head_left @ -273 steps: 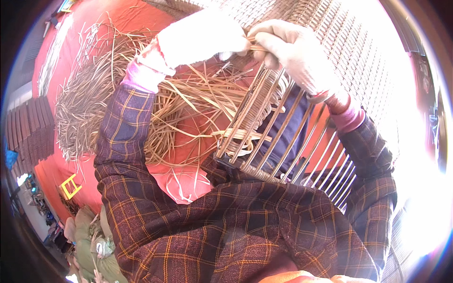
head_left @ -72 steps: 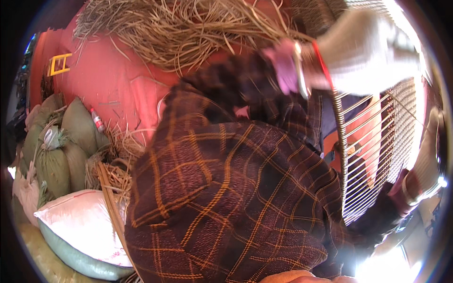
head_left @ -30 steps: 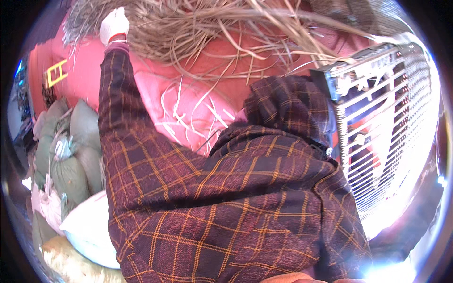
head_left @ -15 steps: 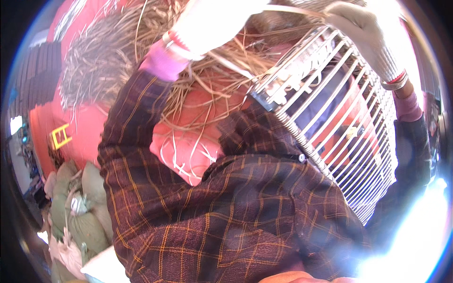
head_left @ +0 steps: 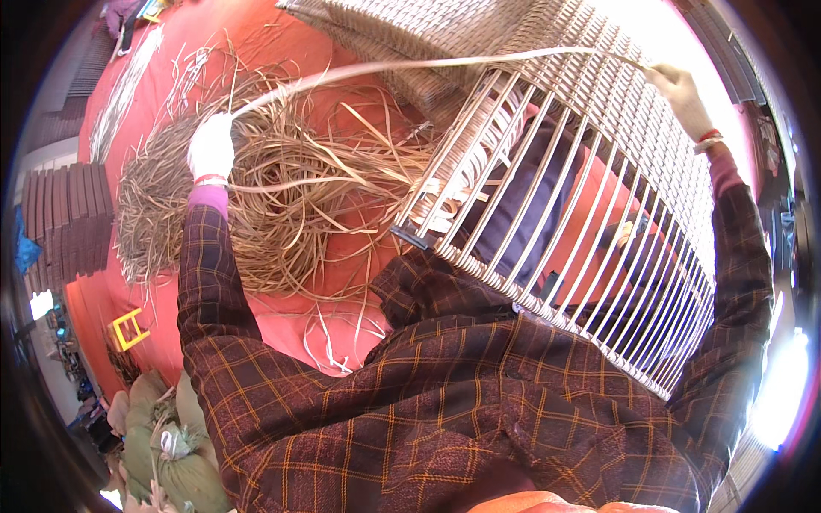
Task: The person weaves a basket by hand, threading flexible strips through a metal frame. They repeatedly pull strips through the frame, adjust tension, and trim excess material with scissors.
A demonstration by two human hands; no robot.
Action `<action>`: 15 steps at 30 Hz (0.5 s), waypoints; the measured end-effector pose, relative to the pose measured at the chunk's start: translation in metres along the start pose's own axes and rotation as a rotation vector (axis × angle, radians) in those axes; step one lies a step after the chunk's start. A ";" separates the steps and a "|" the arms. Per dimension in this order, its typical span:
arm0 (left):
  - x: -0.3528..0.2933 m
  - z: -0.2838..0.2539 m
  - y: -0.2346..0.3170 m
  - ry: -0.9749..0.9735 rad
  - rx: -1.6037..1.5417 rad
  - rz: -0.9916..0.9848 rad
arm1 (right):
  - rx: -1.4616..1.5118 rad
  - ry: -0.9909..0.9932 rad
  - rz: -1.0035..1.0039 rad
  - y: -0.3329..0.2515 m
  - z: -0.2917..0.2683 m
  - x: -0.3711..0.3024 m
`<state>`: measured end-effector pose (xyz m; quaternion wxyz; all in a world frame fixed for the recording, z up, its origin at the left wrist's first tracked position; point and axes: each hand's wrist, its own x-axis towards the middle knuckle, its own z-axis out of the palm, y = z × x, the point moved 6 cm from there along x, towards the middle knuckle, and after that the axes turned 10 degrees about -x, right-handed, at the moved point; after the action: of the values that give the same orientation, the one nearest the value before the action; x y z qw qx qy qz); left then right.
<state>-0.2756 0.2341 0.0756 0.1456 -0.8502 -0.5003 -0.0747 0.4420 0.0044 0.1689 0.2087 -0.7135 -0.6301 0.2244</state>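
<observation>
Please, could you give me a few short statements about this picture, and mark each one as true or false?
1. A long strip stretches between the left hand and the right hand. True.
2. The woven piece is to the right of the pile of loose strips. True.
3. Both hands are bare. False: both wear pale gloves.
4. The left hand touches the woven piece. False: it is at the pile, apart from the woven piece.
</observation>
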 end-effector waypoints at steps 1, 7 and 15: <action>0.013 -0.014 0.016 -0.107 0.105 -0.092 | -0.043 0.036 -0.152 -0.024 0.017 0.000; 0.061 -0.156 0.254 0.303 -0.816 0.739 | -0.215 0.013 -0.224 -0.152 0.103 -0.001; 0.061 -0.156 0.319 0.038 -1.178 0.836 | -0.090 -0.081 -0.243 -0.176 0.085 -0.021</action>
<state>0.0356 0.0889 0.1847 -0.3119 -0.9064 -0.0072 -0.2849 0.2486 0.0054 0.2028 0.1765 -0.6311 -0.7291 0.1975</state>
